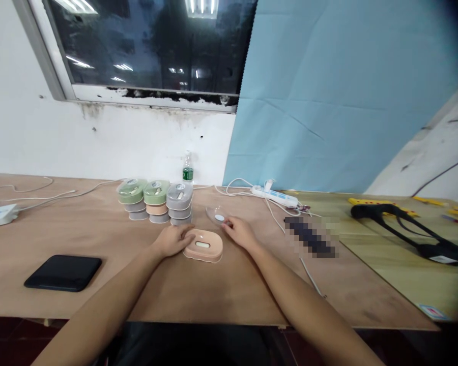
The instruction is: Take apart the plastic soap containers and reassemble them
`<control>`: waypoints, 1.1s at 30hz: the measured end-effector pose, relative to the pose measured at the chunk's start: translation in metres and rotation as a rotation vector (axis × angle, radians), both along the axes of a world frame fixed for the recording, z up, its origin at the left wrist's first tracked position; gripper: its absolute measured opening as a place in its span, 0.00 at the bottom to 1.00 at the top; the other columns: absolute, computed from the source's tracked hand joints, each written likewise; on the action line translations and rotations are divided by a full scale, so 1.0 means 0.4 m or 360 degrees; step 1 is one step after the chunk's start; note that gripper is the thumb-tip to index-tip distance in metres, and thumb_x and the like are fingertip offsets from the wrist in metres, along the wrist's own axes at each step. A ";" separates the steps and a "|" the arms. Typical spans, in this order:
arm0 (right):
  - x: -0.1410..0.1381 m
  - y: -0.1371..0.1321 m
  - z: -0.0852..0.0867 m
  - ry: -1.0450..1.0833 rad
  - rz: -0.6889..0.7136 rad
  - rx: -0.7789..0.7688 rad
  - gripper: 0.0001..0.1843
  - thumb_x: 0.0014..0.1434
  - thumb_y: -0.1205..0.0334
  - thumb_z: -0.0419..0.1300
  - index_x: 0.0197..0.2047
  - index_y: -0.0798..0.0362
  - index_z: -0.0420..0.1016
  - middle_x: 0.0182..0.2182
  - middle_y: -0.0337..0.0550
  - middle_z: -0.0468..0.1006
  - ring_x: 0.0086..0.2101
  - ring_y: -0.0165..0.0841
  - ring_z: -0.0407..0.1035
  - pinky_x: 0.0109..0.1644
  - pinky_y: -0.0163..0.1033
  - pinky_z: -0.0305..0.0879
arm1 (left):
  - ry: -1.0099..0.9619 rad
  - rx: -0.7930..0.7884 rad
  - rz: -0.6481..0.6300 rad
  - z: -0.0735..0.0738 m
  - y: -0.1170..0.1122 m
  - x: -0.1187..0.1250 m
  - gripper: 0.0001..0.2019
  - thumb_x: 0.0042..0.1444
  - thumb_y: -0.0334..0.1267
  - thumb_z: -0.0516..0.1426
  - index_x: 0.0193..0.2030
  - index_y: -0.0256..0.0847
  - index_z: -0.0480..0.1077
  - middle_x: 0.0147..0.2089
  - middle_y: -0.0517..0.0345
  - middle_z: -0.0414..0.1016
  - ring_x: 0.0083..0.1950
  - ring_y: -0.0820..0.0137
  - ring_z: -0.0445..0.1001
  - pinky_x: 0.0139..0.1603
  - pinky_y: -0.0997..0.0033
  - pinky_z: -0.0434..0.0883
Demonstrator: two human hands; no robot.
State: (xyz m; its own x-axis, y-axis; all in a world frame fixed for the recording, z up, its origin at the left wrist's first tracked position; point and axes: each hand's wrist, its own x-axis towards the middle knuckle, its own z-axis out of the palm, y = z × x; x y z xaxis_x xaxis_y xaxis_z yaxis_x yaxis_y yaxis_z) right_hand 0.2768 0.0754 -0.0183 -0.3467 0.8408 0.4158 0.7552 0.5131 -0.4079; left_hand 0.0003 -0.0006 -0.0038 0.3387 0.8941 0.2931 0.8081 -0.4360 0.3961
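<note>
A peach plastic soap dish (pixel 203 245) with a pale oval centre lies on the plywood table (pixel 99 244) in front of me. My left hand (pixel 171 240) grips its left end. My right hand (pixel 239 233) is just to the right of the dish, its fingertips at or very near a clear plastic lid (pixel 215 215) with a small white disc. Behind them stand stacks of dishes: a green-topped one (pixel 132 198), a green-and-peach one (pixel 156 195) and a grey one (pixel 179 203).
A water bottle (pixel 188 169) stands against the white wall behind the stacks. White cables and a power strip (pixel 275 196) run along the back. A black pad (pixel 63 273) lies at the left, a pixelated object (pixel 311 237) at the right. Black straps (pixel 412 234) and yellow tools lie on a lighter board.
</note>
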 end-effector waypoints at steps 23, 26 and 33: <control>-0.036 -0.079 0.041 0.0371 0.0474 0.0625 0.20 0.52 0.46 0.63 0.39 0.52 0.70 0.28 0.41 0.71 0.26 0.30 0.64 0.31 0.36 0.65 | -0.0167 0.0530 0.0126 0.011 -0.009 -0.005 0.22 0.60 0.43 0.52 0.61 0.46 0.61 0.52 0.50 0.67 0.36 0.72 0.70 0.37 0.70 0.69; -0.034 -0.074 0.041 0.0409 0.0466 0.0639 0.21 0.52 0.47 0.63 0.44 0.51 0.71 0.33 0.44 0.72 0.27 0.30 0.65 0.32 0.37 0.66 | -0.0182 0.0509 0.0101 0.012 -0.008 -0.009 0.22 0.60 0.43 0.53 0.62 0.47 0.60 0.53 0.50 0.65 0.35 0.73 0.69 0.39 0.69 0.70; -0.031 -0.083 0.052 0.0379 0.0456 0.0586 0.19 0.58 0.45 0.56 0.30 0.52 0.71 0.26 0.42 0.69 0.29 0.32 0.63 0.33 0.37 0.62 | -0.0216 0.0406 -0.0060 0.023 -0.009 -0.012 0.20 0.62 0.51 0.49 0.50 0.39 0.69 0.42 0.50 0.70 0.38 0.67 0.70 0.39 0.69 0.67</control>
